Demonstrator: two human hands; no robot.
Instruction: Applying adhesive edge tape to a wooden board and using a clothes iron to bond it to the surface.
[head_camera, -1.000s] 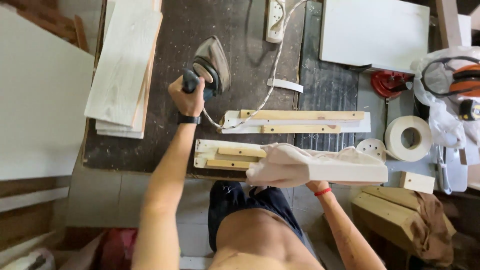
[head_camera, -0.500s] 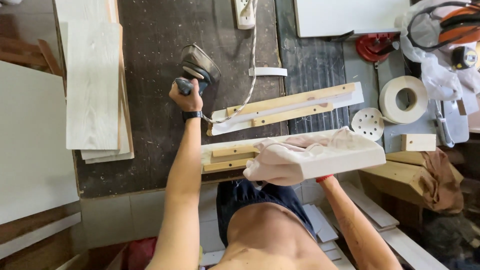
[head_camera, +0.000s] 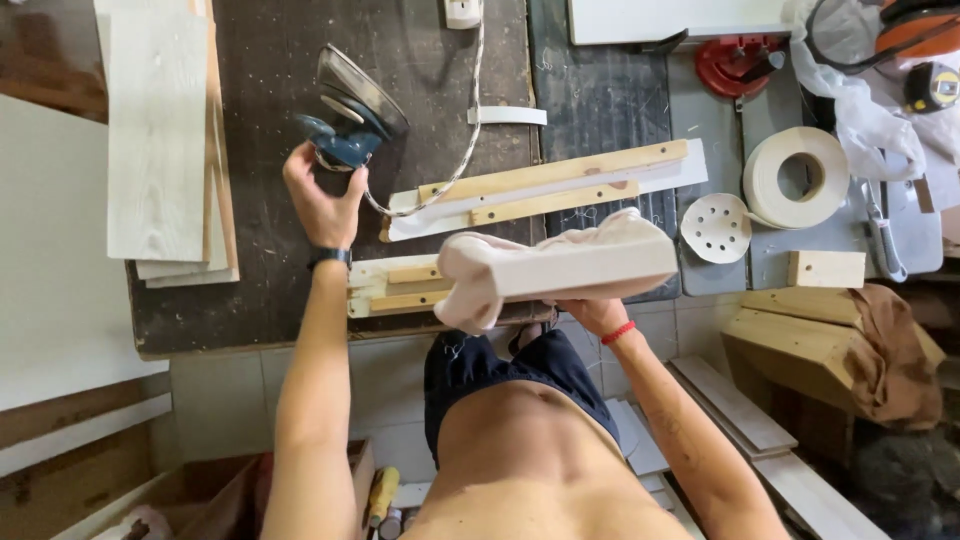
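Note:
My left hand (head_camera: 322, 200) is at the blue handle of a clothes iron (head_camera: 355, 110) that stands on its heel on the dark workbench (head_camera: 250, 290). The fingers are spread and only touch the handle's end. The iron's cord (head_camera: 465, 130) runs back to a white power strip (head_camera: 462, 10). My right hand (head_camera: 597, 315), with a red wristband, grips from below a white board (head_camera: 590, 265) partly wrapped in a pinkish cloth (head_camera: 470, 285), held above the bench's front edge. Under it lie white panels with wooden strips (head_camera: 545, 185).
White planks (head_camera: 160, 130) are stacked at the left of the bench. To the right are a roll of white edge tape (head_camera: 797, 177), a perforated sanding disc (head_camera: 716, 228), a wood block (head_camera: 826, 268), a red tool (head_camera: 740, 62) and ear muffs (head_camera: 915, 15).
My left hand moved the iron left and stood it on its heel, then loosened its grip on the handle. The board in my right hand stayed at the bench's front edge.

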